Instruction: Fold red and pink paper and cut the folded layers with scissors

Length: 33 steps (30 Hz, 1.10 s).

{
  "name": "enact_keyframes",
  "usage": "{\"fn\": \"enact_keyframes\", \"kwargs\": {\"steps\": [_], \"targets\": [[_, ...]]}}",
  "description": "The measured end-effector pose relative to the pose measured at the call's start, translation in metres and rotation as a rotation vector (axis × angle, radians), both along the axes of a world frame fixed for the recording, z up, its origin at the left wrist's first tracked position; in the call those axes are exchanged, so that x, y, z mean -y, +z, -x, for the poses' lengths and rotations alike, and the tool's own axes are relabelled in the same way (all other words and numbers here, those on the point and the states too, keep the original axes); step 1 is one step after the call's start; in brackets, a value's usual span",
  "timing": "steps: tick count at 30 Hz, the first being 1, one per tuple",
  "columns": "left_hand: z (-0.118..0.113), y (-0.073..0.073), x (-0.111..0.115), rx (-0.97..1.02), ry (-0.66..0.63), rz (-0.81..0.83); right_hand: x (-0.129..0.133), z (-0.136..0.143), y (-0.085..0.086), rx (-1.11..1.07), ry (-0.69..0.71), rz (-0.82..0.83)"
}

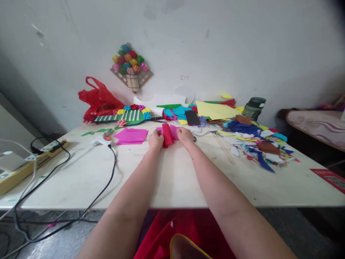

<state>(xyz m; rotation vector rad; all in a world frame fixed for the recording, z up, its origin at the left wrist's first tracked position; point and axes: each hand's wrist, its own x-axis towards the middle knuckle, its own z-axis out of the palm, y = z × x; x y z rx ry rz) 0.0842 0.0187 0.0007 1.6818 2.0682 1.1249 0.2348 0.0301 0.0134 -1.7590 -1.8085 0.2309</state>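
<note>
A folded red strip (168, 136) lies upright across a magenta piece (175, 132) at the middle of the white table. At the left side of these pieces is my left hand (156, 139), its fingers curled closed at the edge. My right hand (185, 135) is closed at the right edge of the magenta piece, thumb and fingers together. Left of my left hand lies a stack of magenta sheets (131, 136). A white glue gun (103, 139) with a black cord rests further left.
A phone (192, 117) and coloured sheets (215, 110) lie behind my hands. Scraps (269, 147) and a dark bottle (253, 108) are at the right. A red bag (101, 95) and a power strip (48, 151) are at the left.
</note>
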Motion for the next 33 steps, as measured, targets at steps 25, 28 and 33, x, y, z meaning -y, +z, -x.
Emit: {"fn": "enact_keyframes", "kwargs": {"steps": [25,28,33], "targets": [[-0.016,-0.004,0.004,-0.517,-0.207,0.083,0.001,-0.013,-0.010,0.402,0.003,0.124],[-0.017,-0.002,0.007,-0.527,-0.193,0.094,0.001,-0.015,-0.009,0.407,0.013,0.103],[-0.017,-0.002,0.007,-0.498,-0.175,0.022,0.002,-0.016,-0.007,0.406,-0.059,0.077]]}}
